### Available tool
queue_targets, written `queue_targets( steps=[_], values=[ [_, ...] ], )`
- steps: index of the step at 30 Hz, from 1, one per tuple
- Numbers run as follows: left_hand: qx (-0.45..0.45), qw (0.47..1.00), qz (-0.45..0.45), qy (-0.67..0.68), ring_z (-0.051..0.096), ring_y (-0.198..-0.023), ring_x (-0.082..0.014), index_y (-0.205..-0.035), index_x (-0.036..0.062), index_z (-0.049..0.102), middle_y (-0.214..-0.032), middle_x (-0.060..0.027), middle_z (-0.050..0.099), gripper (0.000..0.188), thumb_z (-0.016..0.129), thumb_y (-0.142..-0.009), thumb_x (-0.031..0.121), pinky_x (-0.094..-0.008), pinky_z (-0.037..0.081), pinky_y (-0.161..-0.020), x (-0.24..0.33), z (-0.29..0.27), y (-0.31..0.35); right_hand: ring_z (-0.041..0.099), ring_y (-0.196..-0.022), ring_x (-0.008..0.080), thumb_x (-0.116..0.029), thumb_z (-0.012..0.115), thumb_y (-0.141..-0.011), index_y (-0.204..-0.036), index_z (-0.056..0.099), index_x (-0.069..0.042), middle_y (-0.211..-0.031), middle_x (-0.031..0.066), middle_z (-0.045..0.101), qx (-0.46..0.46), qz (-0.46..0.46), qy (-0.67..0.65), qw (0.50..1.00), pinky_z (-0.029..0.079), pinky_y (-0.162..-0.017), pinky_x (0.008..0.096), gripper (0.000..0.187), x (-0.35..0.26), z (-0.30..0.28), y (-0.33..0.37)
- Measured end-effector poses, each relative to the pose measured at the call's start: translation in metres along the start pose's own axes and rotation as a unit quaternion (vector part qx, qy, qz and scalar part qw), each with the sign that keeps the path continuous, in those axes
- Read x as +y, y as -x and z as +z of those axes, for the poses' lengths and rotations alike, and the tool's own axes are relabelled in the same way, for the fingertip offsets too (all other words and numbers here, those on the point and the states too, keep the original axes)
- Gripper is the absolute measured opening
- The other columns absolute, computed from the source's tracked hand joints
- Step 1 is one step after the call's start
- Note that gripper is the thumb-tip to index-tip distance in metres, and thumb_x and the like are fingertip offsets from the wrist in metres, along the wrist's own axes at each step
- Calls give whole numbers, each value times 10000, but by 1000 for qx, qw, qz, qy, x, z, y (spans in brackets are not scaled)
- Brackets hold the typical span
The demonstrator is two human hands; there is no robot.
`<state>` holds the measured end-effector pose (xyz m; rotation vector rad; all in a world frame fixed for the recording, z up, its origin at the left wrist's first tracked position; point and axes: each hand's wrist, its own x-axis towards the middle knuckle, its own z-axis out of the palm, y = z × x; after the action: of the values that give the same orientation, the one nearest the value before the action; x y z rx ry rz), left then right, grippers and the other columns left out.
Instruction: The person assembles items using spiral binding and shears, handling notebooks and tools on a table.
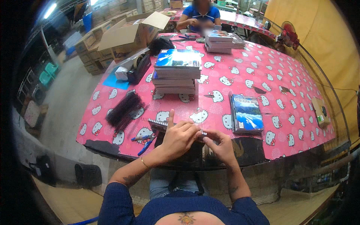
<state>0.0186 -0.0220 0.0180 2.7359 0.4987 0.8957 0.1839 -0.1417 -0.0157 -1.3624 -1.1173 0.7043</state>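
Note:
At the near edge of the table, both hands hold a notebook [159, 123] on edge, its punched binding edge facing up. My left hand [180, 137] lies across that edge, one finger raised and the others bent over it. At the notebook's right end, my right hand [220, 144] pinches the edge between thumb and fingers. A thin coil seems to stick out past the left end. Blue-handled pliers [146, 145] lie by my left wrist. Farther left is a bundle of black plastic spiral coils [126, 110]. The notebook's lower part is hidden by my hands.
A tall notebook stack [178, 62] stands ahead, a smaller pile [247, 114] right. A black tape dispenser [139, 69] and an open carton [125, 39] are at left. Across the pink table [217, 95] sits a person [200, 17] near more notebooks [219, 41]. A small cardboard box [320, 112] lies far right.

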Motion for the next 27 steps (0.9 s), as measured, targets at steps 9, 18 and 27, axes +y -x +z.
queue_targets(
  steps=[9, 18, 27],
  values=[
    [40, 999, 31, 7, 664, -947, -229, -970, 110, 690, -920, -46, 691, 178, 712, -883, 264, -525, 311, -1091, -2, 2, 0, 656, -800, 112, -108, 702, -886, -922, 687, 19, -821, 47, 697, -196, -13, 73, 978, 536, -752, 287, 133, -28, -36, -47],
    [-9, 997, 52, -56, 607, -854, -272, -1038, 51, 646, -911, -89, 634, 255, 722, -837, 189, -406, 441, -797, 4, -11, 8, 660, -705, 226, -102, 680, -808, -851, 617, 22, -750, 156, 629, -4, -71, 266, 961, 529, -655, 353, 146, -30, 9, -30],
    [82, 980, 155, 90, 615, -964, -294, -1136, 85, 666, -1040, -113, 640, 328, 735, -817, 120, -416, 469, -836, -1, -68, -30, 667, -1024, 189, -8, 659, -898, -1303, 606, -25, -1066, 136, 717, -123, -69, 40, 989, 521, -905, 321, 409, -46, -13, -7]
  ],
)
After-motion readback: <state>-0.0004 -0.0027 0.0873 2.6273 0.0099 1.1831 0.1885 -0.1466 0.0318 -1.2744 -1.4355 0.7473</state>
